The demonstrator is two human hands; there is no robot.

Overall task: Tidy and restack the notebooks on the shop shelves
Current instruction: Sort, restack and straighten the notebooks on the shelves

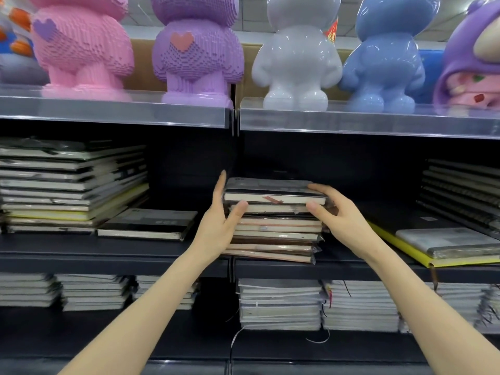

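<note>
On the dark middle shop shelf (108, 255), the left hand (219, 228) is pressing straight fingers against the central stack of plastic-wrapped grey and brown notebooks (276, 231) while the right hand (341, 215) is pinching its grey top notebook (270, 189), squaring seemingly half done, ragged side piles (67, 185) remaining, cover print showing illegibly.

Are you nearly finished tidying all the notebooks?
Maybe halfway. Done: the lower white notebook stacks look neat. In hand: the left hand presses the side of the middle notebook stack while the right hand pinches its dark-covered top notebook. Left: the uneven tall left stack, the lone black notebook beside it, and the jutting yellow-edged notebook.
</note>
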